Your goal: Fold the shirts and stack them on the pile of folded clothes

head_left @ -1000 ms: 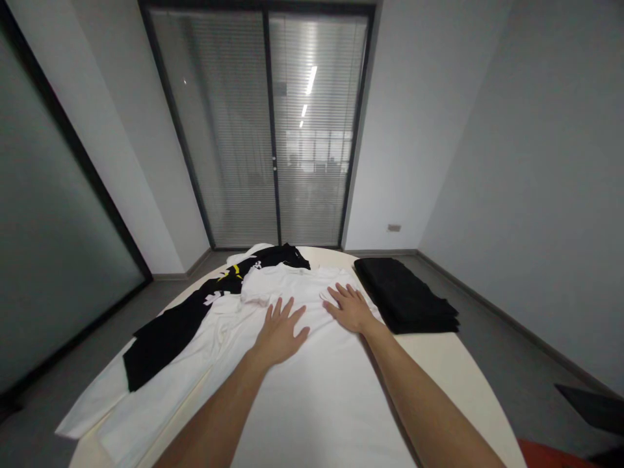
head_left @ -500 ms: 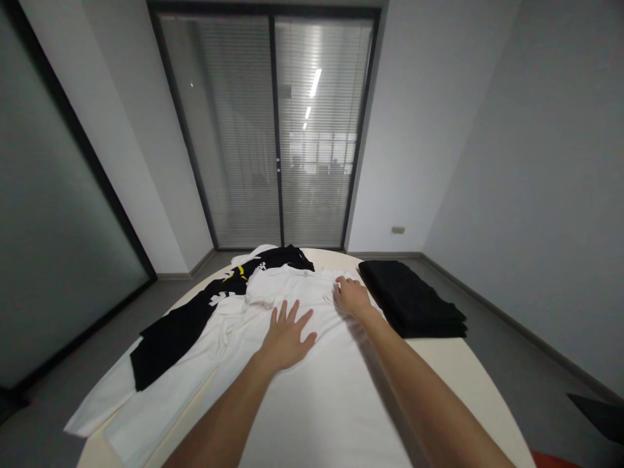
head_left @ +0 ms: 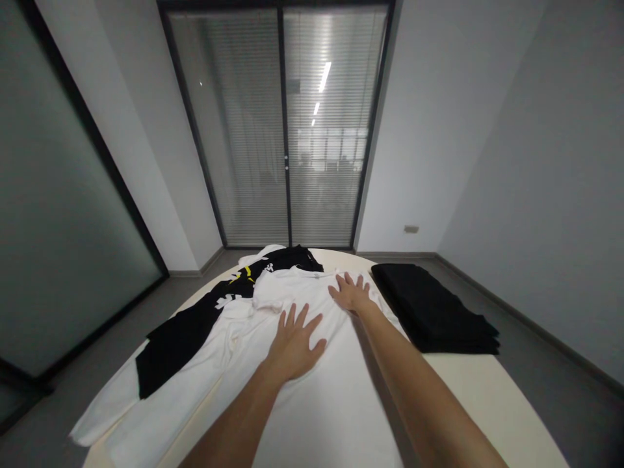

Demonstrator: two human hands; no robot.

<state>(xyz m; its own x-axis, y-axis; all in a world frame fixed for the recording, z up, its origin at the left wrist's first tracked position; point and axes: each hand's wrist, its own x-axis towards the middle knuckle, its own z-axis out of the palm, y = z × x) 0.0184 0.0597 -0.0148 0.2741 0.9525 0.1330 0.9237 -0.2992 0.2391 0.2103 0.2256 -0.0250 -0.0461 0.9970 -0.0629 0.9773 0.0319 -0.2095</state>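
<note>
On my feed, the left hand (head_left: 294,348) and right hand (head_left: 353,298) lie spread, released, seemingly flat on a white fabric T-shirt (head_left: 329,396).

The left hand (head_left: 295,348) is lying spread on a white shirt (head_left: 324,403); the right hand (head_left: 351,294) is resting spread farther up it. Left of these, a printed black garment (head_left: 182,344) is lying among other white clothing (head_left: 160,416). A folded black stack (head_left: 431,309) is sitting at right on the pale table (head_left: 497,396). Glass doors (head_left: 324,195) are standing beyond.
</note>
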